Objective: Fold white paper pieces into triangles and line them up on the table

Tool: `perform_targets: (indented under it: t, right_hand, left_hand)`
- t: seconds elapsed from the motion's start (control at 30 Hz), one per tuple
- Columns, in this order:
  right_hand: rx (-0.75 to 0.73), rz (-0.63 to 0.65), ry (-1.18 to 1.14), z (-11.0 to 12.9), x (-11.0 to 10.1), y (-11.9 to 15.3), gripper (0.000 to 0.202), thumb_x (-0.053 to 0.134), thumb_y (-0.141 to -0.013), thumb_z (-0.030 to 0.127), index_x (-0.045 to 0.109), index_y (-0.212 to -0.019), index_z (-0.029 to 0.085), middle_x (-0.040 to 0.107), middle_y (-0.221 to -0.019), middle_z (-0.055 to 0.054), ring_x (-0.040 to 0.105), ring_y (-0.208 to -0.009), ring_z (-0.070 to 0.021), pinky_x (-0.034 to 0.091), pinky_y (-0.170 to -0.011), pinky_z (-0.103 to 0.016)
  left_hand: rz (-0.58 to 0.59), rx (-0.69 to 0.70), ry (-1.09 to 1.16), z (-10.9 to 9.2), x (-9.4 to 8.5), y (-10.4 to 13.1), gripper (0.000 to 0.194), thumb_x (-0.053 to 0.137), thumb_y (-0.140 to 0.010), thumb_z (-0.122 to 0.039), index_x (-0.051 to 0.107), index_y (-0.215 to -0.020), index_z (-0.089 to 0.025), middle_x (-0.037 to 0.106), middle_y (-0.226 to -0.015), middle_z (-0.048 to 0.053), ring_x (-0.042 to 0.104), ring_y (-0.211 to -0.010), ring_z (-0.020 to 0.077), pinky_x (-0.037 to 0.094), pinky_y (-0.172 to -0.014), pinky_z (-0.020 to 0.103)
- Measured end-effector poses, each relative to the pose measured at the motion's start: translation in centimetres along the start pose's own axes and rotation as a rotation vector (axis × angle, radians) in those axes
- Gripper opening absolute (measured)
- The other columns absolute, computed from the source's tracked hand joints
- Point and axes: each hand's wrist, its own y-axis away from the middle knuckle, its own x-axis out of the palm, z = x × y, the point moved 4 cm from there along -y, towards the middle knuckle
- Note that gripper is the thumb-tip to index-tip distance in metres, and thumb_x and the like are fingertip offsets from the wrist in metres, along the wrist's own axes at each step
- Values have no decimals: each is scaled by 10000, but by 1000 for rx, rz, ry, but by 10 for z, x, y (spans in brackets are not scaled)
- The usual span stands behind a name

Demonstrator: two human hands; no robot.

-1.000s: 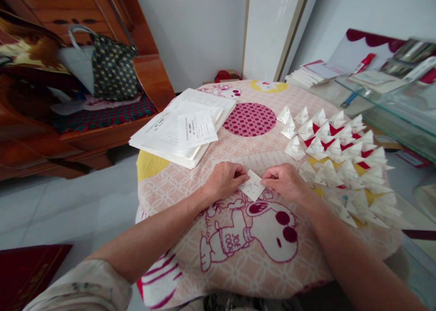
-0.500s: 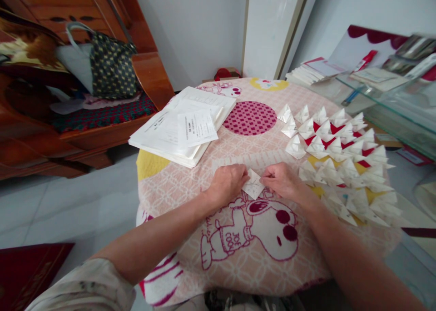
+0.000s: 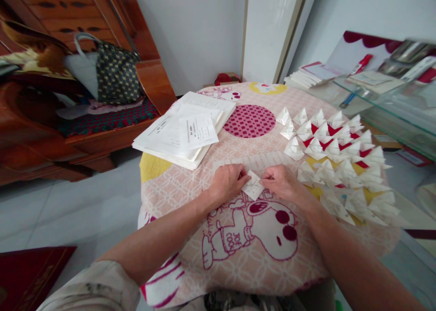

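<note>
A small folded paper square [image 3: 252,185] lies on the cloth-covered table, turned so that one corner faces me; faint print shows on it. My left hand [image 3: 229,182] pinches its left corner between thumb and fingers. At the opposite corner, my right hand [image 3: 279,181] grips the paper the same way. To the right stand rows of folded paper pieces with pointed tips [image 3: 329,147]. A stack of printed paper sheets [image 3: 160,136] lies beyond my left hand, with a smaller printed slip [image 3: 197,130] on top.
The patterned tablecloth [image 3: 190,211] covers a round table. A glass shelf [image 3: 381,106] with metal containers and a red marker [image 3: 363,64] is at the right. At the left, a wooden bench [image 3: 102,133] bears a dotted bag [image 3: 117,74]. A red mat [image 3: 30,274] lies on the floor.
The view has shifted slightly. Both hands stay at the paper square's corners, with hardly any movement.
</note>
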Motion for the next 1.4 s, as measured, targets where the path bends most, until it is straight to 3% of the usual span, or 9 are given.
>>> perform_targets:
  t: [0.5,0.73,0.87,1.4]
  right_hand:
    - [-28,-14,68,-3,4,-2,158,581,-842,237,651,-718,169,626,-617,-17,542,-594,-139,336,-549,-249]
    - [-6,-8,19,-2,2,-1,166,588,-839,233,628,-687,179,595,-569,-8,532,-550,-134,333,-511,-242]
    - [25,16,-43,0,1,1,167,580,-843,229,619,-689,179,593,-566,-3,531,-528,-122,335,-495,-232]
    - [60,73,-120,-4,2,1,155,560,-842,247,615,-708,190,575,-515,17,497,-434,-103,340,-423,-220]
  left_hand:
    - [21,-26,16,-2,-2,0,198,590,-908,-320,695,-822,-175,699,-761,30,606,-709,160,416,-682,279]
    - [124,7,229,-2,-10,-1,167,639,-862,-329,702,-853,-175,668,-721,-13,556,-646,120,367,-604,240]
    - [139,8,140,-5,-9,1,187,716,-797,-364,690,-844,-184,666,-762,-13,553,-670,133,345,-596,250]
    - [115,24,-91,-16,-2,4,205,571,-896,-349,667,-816,-186,682,-847,43,613,-781,190,402,-669,288]
